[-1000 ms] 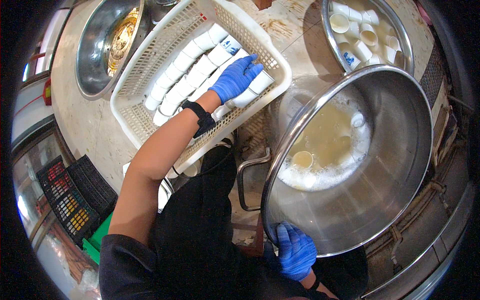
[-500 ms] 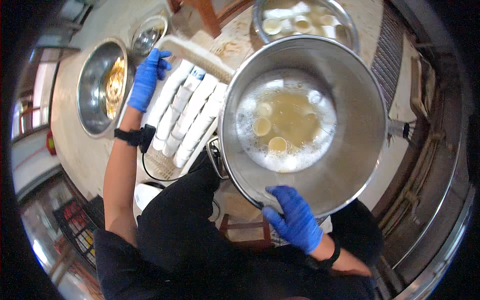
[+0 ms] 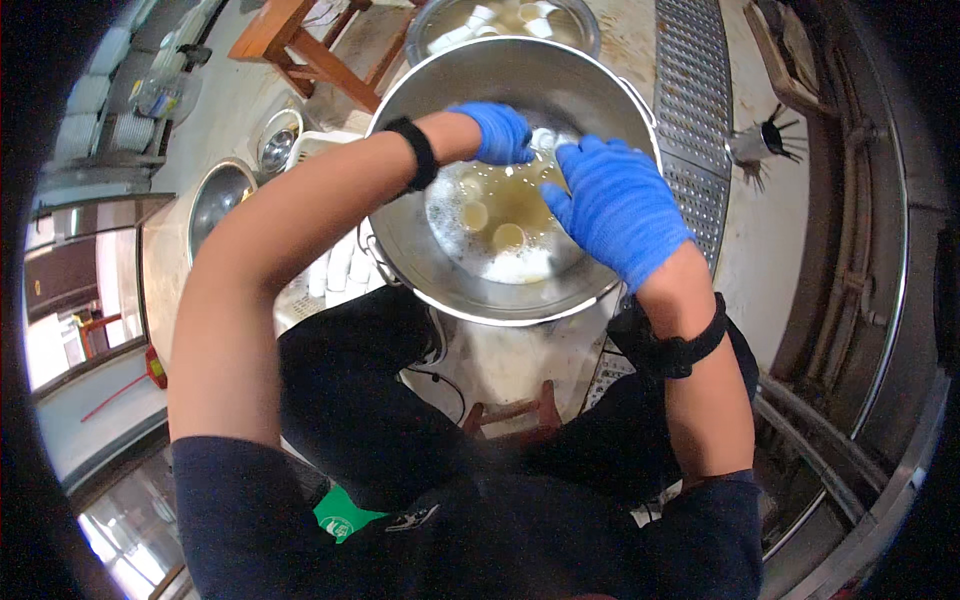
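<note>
In front of me is a large steel pot [image 3: 455, 80] of cloudy yellowish water with white foam round the edge. Both of my hands, in blue knit gloves, are inside it, over the far part of the water. My left hand [image 3: 497, 133] reaches across from the left, its fingers close together and partly hidden. A white cup [image 3: 543, 139] shows between the two hands; whether either one grips it is unclear. My right hand [image 3: 615, 205] is bent over the water at the right, thumb apart from the fingers. Nearer me float pale round cups [image 3: 508, 237].
A steel basin [image 3: 593, 30] with white cups stands beyond the pot. Left are a white basket [image 3: 300, 310] with rows of white cups, steel bowls [image 3: 218, 200] and a wooden stool [image 3: 285, 40]. A perforated metal strip [image 3: 692, 140] and a wire-topped metal piece [image 3: 755, 147] are at right.
My left hand has left the basket and come over into the pot. The right hand has gone from the pot's near rim to inside it. The view has shifted, too.
</note>
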A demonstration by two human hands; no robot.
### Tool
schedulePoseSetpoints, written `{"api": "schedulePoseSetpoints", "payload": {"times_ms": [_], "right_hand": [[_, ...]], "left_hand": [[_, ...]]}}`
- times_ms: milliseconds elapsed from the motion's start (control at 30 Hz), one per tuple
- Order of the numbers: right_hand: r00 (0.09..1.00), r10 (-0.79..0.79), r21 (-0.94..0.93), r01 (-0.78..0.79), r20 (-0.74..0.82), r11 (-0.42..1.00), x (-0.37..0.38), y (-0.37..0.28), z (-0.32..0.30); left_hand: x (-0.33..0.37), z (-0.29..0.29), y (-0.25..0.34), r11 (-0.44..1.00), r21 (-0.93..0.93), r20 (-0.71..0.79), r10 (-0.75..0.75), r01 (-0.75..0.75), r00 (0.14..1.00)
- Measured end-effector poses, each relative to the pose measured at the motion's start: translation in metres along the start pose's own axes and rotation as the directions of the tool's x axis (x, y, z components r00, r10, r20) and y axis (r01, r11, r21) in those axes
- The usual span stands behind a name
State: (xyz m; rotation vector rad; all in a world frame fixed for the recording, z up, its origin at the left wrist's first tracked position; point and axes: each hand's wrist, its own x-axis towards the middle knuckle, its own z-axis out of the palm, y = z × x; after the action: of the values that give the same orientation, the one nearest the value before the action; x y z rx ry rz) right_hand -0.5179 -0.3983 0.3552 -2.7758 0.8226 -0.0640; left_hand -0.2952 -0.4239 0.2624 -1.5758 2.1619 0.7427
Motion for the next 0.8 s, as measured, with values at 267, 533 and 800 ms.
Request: {"api": "schedulePoseSetpoints", "payload": {"times_ms": [267,533,800], "right_hand": [[0.999,0.017,0.139,-0.013,-0.032,0.99,-0.035,0.017,-0.047],[0.981,0.186,0.111,-0.179,-0.059,0.978,-0.079,0.071,-0.025],[0.987,0.119,0.153,-0.101,-0.112,0.983,-0.073,0.065,-0.026]], "left_hand": [[0.072,0.244,-0.033,0.991,-0.057,0.298,0.13,-0.118,0.946],[0.082,0.215,0.049,0.993,-0.091,0.209,-0.05,0.07,0.977],[0.072,0.206,0.004,0.792,-0.422,0.421,-0.26,0.441,0.869]]}}
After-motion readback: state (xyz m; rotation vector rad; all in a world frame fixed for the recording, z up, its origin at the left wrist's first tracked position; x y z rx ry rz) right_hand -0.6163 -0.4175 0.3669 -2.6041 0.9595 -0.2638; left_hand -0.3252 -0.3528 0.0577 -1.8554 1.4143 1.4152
